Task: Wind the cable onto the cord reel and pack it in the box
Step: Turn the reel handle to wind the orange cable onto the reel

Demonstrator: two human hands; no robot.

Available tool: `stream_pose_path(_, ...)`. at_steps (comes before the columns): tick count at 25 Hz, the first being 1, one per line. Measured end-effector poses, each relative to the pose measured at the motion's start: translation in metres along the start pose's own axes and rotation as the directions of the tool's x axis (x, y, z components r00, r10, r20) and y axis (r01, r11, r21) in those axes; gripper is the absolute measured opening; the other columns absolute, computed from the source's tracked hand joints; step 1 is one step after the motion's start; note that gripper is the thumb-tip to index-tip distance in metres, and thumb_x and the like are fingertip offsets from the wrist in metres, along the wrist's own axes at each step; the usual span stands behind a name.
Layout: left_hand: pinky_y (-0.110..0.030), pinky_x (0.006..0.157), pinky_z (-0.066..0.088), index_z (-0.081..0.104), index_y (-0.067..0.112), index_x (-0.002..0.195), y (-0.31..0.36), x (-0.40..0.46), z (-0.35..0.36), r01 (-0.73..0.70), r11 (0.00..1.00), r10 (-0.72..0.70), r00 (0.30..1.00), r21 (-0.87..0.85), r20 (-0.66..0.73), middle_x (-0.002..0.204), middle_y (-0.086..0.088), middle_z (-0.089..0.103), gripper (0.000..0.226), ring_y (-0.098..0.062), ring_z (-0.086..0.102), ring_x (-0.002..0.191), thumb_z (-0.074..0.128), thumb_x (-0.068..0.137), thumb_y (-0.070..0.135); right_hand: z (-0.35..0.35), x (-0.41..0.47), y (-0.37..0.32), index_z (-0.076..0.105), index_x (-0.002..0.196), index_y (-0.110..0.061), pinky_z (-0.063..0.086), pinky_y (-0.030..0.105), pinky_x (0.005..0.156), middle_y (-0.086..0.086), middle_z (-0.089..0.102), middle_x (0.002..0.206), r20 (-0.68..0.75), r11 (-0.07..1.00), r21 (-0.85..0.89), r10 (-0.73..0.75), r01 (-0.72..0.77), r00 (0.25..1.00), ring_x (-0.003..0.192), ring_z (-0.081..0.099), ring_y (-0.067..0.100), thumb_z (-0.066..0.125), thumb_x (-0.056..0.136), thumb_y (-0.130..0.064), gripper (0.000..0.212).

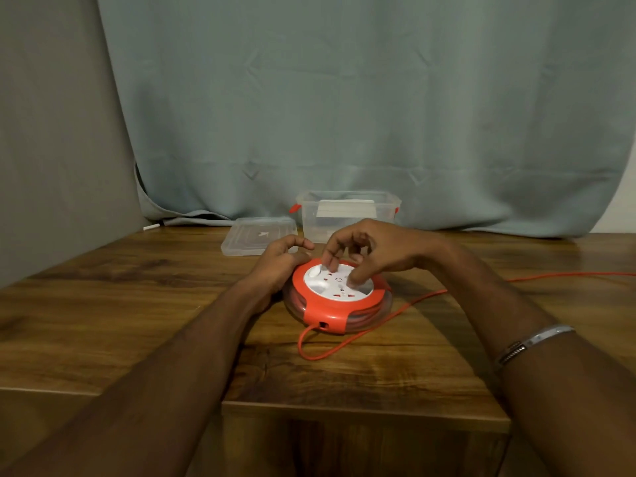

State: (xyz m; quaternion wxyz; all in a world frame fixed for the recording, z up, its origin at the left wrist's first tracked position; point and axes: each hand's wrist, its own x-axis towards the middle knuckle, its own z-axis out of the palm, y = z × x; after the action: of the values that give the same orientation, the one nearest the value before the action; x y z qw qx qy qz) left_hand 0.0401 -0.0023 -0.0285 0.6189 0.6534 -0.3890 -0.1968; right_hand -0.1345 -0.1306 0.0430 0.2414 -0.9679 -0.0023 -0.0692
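An orange cord reel (335, 301) with a white socket face lies flat on the wooden table (137, 304). My left hand (280, 261) grips its left rim. My right hand (364, 251) rests on top, fingertips pressed on the white face. Part of the cable is coiled inside the reel. The loose orange cable (395, 315) leaves a hole at the reel's front, loops toward me, then runs off to the right edge of the view. Behind the reel stands an open clear plastic box (347, 215) with orange latches.
The box's clear lid (256, 235) lies flat to the left of the box. A grey-blue curtain (344, 115) hangs behind the table. The table's front edge is close to me, with a step down at the left front.
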Motion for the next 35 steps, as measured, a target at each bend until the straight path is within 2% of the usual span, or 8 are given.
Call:
stream_pose_path(3,-0.025,0.048,0.05,0.068,0.018,0.104,0.001,0.0,-0.002,0.009,1.0,-0.009,1.0,0.004,0.002,0.079,-0.017,0.071,0.015,-0.018,0.062,0.057,0.062,0.092,0.011,-0.007,-0.004,0.006,0.07,0.124,-0.015,0.041,0.028,0.072,0.001,0.076,0.118,0.029,0.996,0.004,0.084,-0.084,0.996,0.075,0.051,0.003,0.086,0.076,0.0,0.053)
stream_pose_path(9,-0.026,0.05,0.052,0.068,0.017,0.105,0.003,0.0,-0.002,0.022,1.0,-0.022,1.0,0.003,0.004,0.082,-0.016,0.072,0.015,-0.017,0.064,0.059,0.06,0.094,0.011,-0.003,-0.002,0.006,0.06,0.135,-0.015,0.044,0.031,0.074,0.003,0.074,0.124,0.066,0.994,-0.022,0.112,-0.111,0.991,0.087,0.056,0.019,0.082,0.078,0.007,0.065)
stream_pose_path(13,-0.027,0.051,0.053,0.069,0.016,0.106,0.005,-0.002,-0.004,0.054,0.997,-0.052,0.998,-0.047,0.042,0.091,-0.023,0.072,0.016,-0.024,0.065,0.065,0.062,0.093,0.01,0.004,0.0,0.006,0.049,0.12,-0.024,0.042,0.026,0.056,0.015,0.074,0.11,0.03,0.992,0.094,0.087,-0.089,0.996,0.063,0.049,0.011,0.087,0.068,0.006,0.071)
stream_pose_path(17,-0.032,0.059,0.055,0.069,0.017,0.107,0.004,-0.002,-0.007,0.059,0.996,-0.056,0.997,-0.066,0.058,0.099,-0.023,0.074,0.017,-0.027,0.068,0.073,0.065,0.091,0.012,0.01,0.002,0.005,0.048,0.11,-0.025,0.045,0.014,0.052,0.011,0.075,0.089,-0.014,0.995,0.017,0.097,-0.097,0.995,0.061,0.063,-0.002,0.095,0.059,-0.024,0.069)
stream_pose_path(22,-0.035,0.064,0.056,0.069,0.016,0.106,0.002,0.001,-0.004,0.022,0.999,-0.022,1.0,-0.025,0.01,0.097,-0.023,0.074,0.015,-0.03,0.07,0.077,0.064,0.092,0.012,0.019,0.006,-0.003,0.053,0.085,-0.023,0.041,0.025,0.052,-0.014,0.063,0.059,-0.126,0.986,-0.121,0.1,-0.115,0.987,0.051,0.052,-0.002,0.085,0.047,-0.053,0.058)
stream_pose_path(25,-0.035,0.066,0.055,0.069,0.013,0.105,0.0,0.002,-0.003,-0.014,1.0,0.014,0.998,0.002,-0.054,0.096,-0.022,0.073,0.014,-0.028,0.068,0.076,0.062,0.093,0.01,0.025,0.011,-0.003,0.053,0.068,-0.022,0.035,0.028,0.05,-0.013,0.049,0.05,-0.21,0.975,-0.182,0.091,-0.13,0.973,0.049,0.043,0.003,0.079,0.048,-0.059,0.049)
stream_pose_path(32,-0.031,0.059,0.056,0.068,0.015,0.099,0.0,0.003,-0.002,-0.001,1.0,0.003,0.996,0.018,-0.085,0.093,-0.018,0.074,0.01,-0.026,0.069,0.075,0.06,0.094,0.011,0.03,0.021,-0.001,0.064,0.052,-0.012,0.041,0.036,0.054,-0.005,0.052,0.043,-0.278,0.958,-0.233,0.099,-0.167,0.955,0.047,0.049,0.009,0.078,0.072,-0.057,0.05)
stream_pose_path(35,-0.028,0.056,0.053,0.069,0.016,0.097,0.001,0.003,-0.002,-0.001,1.0,0.003,0.998,0.028,-0.065,0.091,-0.017,0.073,0.011,-0.022,0.066,0.069,0.06,0.094,0.011,0.023,0.014,0.0,0.071,0.07,-0.012,0.042,0.029,0.056,0.0,0.063,0.057,-0.226,0.996,-0.074,0.037,-0.055,0.974,0.051,0.053,0.006,0.082,0.08,-0.027,0.021)
